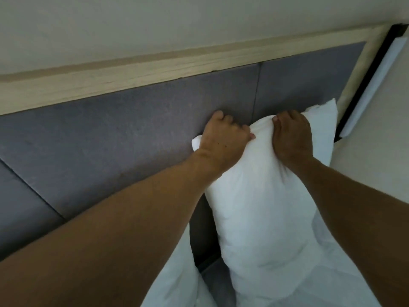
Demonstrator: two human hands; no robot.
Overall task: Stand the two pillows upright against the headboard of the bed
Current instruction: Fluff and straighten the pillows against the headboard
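Note:
A white pillow (pixel 261 207) stands upright against the grey padded headboard (pixel 124 140), at its right half. My left hand (pixel 223 140) grips the pillow's top left corner. My right hand (pixel 292 138) clutches the top edge just right of the middle. Both sets of fingers are curled into the fabric. A second white pillow (pixel 174 282) shows partly at the bottom, lying low under my left forearm, left of the standing one.
A light wooden frame (pixel 155 69) runs along the top of the headboard and down its right side. Beyond it on the right are a black strip (pixel 367 83) and a white panel (pixel 376 80). White bedding (pixel 345 273) covers the bottom right.

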